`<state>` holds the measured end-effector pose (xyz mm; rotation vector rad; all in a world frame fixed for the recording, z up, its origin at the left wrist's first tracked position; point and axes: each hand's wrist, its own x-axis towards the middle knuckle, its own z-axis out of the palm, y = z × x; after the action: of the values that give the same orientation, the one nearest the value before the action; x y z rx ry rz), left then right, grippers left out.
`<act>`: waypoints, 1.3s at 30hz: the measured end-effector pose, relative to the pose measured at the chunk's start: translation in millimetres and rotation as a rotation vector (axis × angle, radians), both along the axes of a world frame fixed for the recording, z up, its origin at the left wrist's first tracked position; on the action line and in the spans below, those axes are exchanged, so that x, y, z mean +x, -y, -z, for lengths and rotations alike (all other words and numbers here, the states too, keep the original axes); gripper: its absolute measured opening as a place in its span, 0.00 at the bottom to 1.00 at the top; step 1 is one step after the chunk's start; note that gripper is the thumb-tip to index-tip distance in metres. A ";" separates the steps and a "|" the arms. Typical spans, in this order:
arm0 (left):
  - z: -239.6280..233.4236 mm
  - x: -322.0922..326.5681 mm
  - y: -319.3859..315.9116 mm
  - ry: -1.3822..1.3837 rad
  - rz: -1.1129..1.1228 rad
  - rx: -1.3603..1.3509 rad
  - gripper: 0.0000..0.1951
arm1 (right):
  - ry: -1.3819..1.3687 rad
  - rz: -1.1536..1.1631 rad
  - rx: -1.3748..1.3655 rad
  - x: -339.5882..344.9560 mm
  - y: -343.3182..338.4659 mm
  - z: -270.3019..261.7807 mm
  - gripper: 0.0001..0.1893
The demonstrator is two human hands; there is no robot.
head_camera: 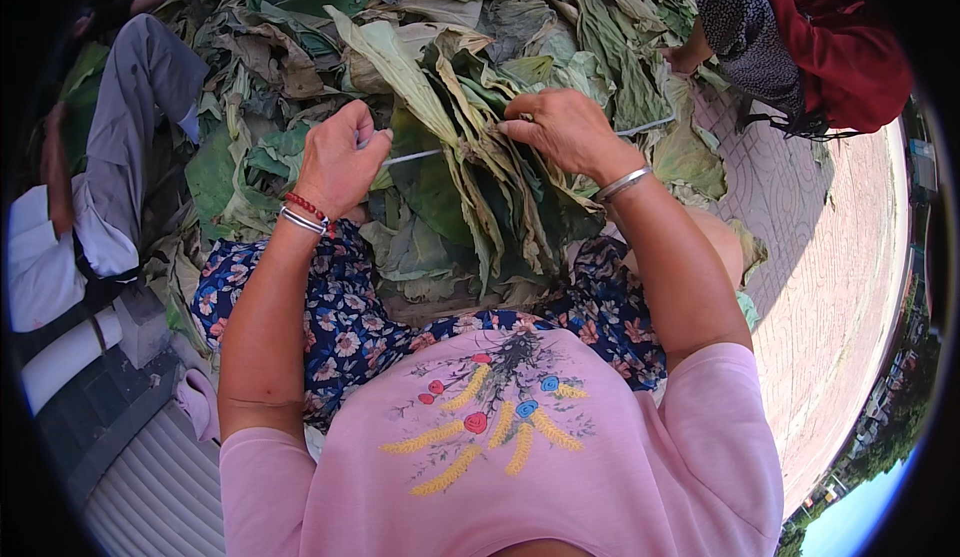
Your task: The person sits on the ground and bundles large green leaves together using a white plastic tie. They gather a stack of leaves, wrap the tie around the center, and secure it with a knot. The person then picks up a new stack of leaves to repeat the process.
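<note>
My left hand (pixel 346 153) is closed in a fist around a thin white cord (pixel 412 157), which runs right into a bundle of large, partly dried leaves (pixel 487 174). The bundle stands on edge between my knees, its leaves pressed together, green with yellow-brown crumpled edges. My right hand (pixel 559 133) is at the bundle's right side, thumb and bent fingers against the leaf edges. Whether it pinches a leaf or the cord is hidden. More white cord (pixel 646 126) shows beyond my right wrist, lying over the leaves there.
A broad heap of withered leaves (pixel 480 16) spreads in front of me. At the left sits a person in grey trousers (pixel 127 121); at the upper right is another in a red garment (pixel 840 54). Patterned paving (pixel 817 257) extends right. Grey ridged material (pixel 157 482) lies lower left.
</note>
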<state>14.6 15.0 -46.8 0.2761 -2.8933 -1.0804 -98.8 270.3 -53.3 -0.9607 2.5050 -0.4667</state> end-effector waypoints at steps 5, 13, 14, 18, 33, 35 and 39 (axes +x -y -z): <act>-0.5 -0.4 -1.0 0.000 0.000 -0.002 0.15 | -0.094 -0.006 -0.083 -0.1 -3.4 13.3 0.14; -1.2 0.4 -2.0 0.003 -0.001 0.001 0.15 | -0.080 0.019 0.011 0.7 2.3 11.7 0.12; -0.9 0.6 -1.8 0.002 -0.001 0.001 0.15 | -0.061 0.030 0.036 0.6 3.2 10.7 0.12; 0.2 0.3 -0.7 0.002 -0.001 0.005 0.15 | -0.042 0.021 -0.013 -0.6 2.1 12.5 0.12; -6.6 -0.4 -2.2 0.040 -0.001 -0.026 0.14 | -0.066 0.021 0.022 5.0 11.9 -0.6 0.15; -6.7 -0.6 -2.8 0.043 -0.001 -0.019 0.14 | -0.075 0.021 0.062 5.1 13.8 1.0 0.18; -6.2 -0.6 -1.7 0.048 -0.001 -0.012 0.13 | -0.095 0.012 0.060 5.0 13.5 5.4 0.16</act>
<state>14.0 16.7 -40.5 0.3075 -2.9401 -1.0708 -93.8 256.8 -58.7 -0.9658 2.5951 -0.3552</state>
